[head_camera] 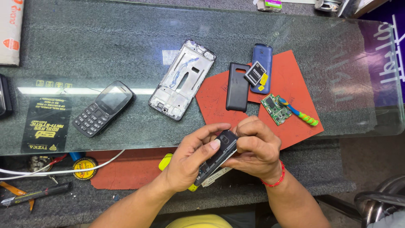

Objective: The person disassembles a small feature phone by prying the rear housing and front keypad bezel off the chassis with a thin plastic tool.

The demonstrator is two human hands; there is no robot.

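Note:
Both of my hands hold a small dark phone body [219,155] over the near edge of the glass counter [295,33]. My left hand [190,158] grips its lower part, thumb pressed on its side. My right hand [256,148], with a red thread on the wrist, wraps over its upper end. Just beyond lie a green circuit board [276,109], a toothbrush with a blue, green and yellow handle [300,113], a black back cover [237,86], and a blue phone shell [262,67] with a battery [255,73] on it, all on red mats [295,80].
A black keypad phone [103,108] and a bare silver phone frame [182,79] lie on the glass to the left. A black anti-static mat [46,122] sits under the glass. White cable [63,169], a round sticker roll [85,167] and hand tools [33,194] lie on the lower shelf.

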